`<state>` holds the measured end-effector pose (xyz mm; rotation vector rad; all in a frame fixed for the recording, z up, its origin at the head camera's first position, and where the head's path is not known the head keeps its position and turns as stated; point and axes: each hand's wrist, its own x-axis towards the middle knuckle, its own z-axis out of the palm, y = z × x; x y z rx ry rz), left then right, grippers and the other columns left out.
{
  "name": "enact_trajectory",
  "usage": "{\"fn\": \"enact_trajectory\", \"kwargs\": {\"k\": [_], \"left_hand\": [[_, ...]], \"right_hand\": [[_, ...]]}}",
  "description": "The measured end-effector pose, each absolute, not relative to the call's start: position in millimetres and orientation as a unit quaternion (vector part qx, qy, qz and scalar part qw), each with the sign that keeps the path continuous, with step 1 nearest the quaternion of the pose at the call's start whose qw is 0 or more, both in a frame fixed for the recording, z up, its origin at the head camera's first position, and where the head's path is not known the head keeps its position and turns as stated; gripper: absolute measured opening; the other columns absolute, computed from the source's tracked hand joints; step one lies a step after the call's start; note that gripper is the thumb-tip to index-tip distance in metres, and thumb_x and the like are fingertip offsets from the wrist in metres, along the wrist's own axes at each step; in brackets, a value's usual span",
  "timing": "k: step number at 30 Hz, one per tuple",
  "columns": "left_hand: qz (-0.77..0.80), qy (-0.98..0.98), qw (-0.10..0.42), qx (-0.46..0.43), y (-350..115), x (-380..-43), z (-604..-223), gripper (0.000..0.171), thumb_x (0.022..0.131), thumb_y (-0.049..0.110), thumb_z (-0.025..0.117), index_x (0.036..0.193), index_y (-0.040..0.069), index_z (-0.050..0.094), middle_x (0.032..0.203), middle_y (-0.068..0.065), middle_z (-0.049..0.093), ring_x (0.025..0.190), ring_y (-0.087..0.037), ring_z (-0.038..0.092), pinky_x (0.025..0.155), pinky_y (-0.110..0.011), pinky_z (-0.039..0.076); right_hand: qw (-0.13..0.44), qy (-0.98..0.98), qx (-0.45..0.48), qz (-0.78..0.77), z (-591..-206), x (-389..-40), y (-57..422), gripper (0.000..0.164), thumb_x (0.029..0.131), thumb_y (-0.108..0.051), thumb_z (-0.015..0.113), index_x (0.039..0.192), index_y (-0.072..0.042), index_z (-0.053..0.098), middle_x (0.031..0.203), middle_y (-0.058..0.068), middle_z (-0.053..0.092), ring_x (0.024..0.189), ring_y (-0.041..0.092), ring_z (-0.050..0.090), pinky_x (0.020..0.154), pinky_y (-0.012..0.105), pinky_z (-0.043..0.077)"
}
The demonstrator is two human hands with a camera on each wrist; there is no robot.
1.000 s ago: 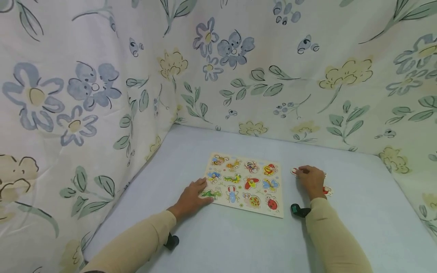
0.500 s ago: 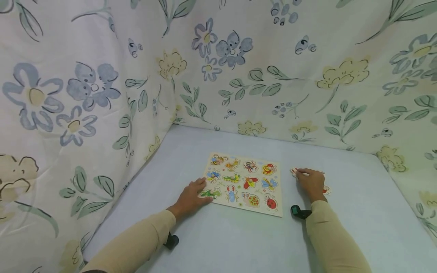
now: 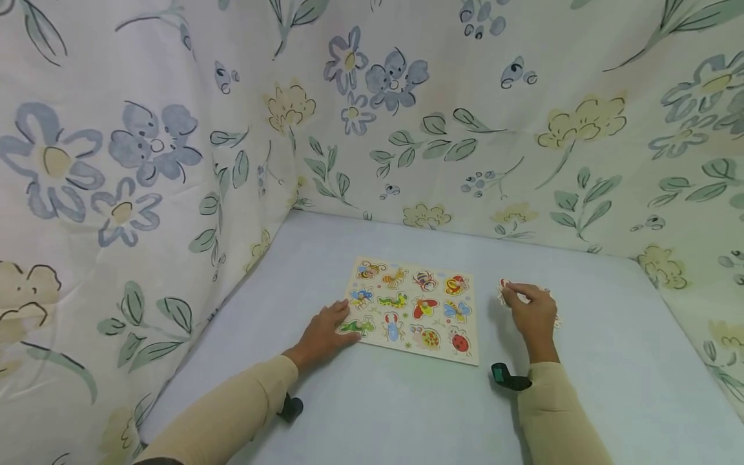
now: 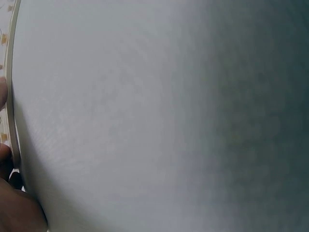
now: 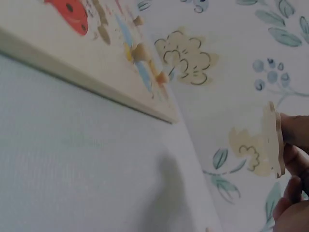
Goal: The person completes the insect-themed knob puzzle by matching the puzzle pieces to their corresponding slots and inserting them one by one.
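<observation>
In the head view my left hand [image 3: 322, 334] rests at the near left corner of a wooden insect puzzle board [image 3: 473, 354]. Its fingers lie along the left side and its thumb reaches over the front edge. At the left border of the left wrist view, fingertips [image 4: 4, 152] touch the board's edge. Right of the board, my right hand [image 3: 531, 316] pinches a flat wooden puzzle piece [image 5: 273, 140] between thumb and fingers. This piece is tilted on edge above the table, its plain back showing in the right wrist view. Its head-view side shows red and white.
Partly hidden behind my right hand, another loose puzzle piece [image 3: 558, 321] lies on the pale table [image 3: 407, 413]. Colourful insect pieces with small knobs sit in the board. A floral curtain [image 3: 453, 168] rises along the table's back and left sides.
My right hand has lifted the puzzle piece off the table and tilted it up. The left hand stays at the board's corner. The head view has shifted slightly.
</observation>
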<state>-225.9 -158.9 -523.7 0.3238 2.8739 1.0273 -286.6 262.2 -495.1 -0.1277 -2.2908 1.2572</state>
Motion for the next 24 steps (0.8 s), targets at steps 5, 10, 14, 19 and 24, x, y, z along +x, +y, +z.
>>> {"fn": "enact_trajectory", "kwargs": {"k": [5,10,14,19,24], "left_hand": [[0.334,0.936,0.042,0.099,-159.1,-226.2,-523.3,0.08,0.084,0.045,0.073,0.143,0.0,0.043,0.153,-0.004,0.032,0.142,-0.027,0.022,0.113,-0.05,0.014],[0.335,0.937,0.041,0.093,-158.4,-226.2,-521.2,0.079,0.084,0.044,0.073,0.142,0.0,0.044,0.153,-0.005,0.033,0.142,-0.029,0.022,0.113,-0.051,0.015],[0.335,0.937,0.045,0.087,-157.0,-225.8,-519.8,0.079,0.084,0.044,0.073,0.143,0.001,0.044,0.153,-0.003,0.032,0.142,-0.031,0.021,0.113,-0.051,0.015],[0.333,0.938,0.043,0.088,-156.2,-225.0,-520.4,0.078,0.084,0.044,0.073,0.143,0.001,0.044,0.153,-0.003,0.032,0.142,-0.029,0.022,0.113,-0.049,0.015],[0.331,0.938,0.043,0.093,-156.7,-224.8,-518.8,0.078,0.084,0.044,0.073,0.142,0.0,0.044,0.153,-0.004,0.033,0.142,-0.03,0.022,0.113,-0.05,0.015]], "right_hand": [[0.293,-0.831,-0.026,0.471,-477.7,-271.5,248.7,0.011,0.084,-0.007,0.075,0.092,0.001,0.076,0.1,0.015,0.07,0.1,0.021,0.057,0.105,0.039,0.028],[0.317,-0.828,0.007,0.463,-466.6,-259.6,236.1,0.009,0.081,-0.004,0.077,0.089,0.001,0.076,0.096,0.012,0.071,0.094,0.01,0.051,0.075,0.034,0.034],[0.331,-0.826,0.048,0.454,-463.2,-254.2,228.3,0.009,0.079,0.0,0.078,0.088,0.001,0.076,0.093,0.012,0.071,0.093,0.013,0.051,0.078,0.032,0.035],[0.326,-0.821,0.081,0.461,-461.8,-249.7,218.1,0.009,0.078,0.001,0.078,0.087,0.001,0.077,0.091,0.01,0.07,0.092,0.014,0.05,0.08,0.03,0.036],[0.32,-0.812,0.109,0.476,-461.1,-246.5,203.8,0.009,0.078,0.003,0.078,0.086,0.0,0.077,0.09,0.009,0.07,0.091,0.016,0.049,0.075,0.029,0.035]]}}
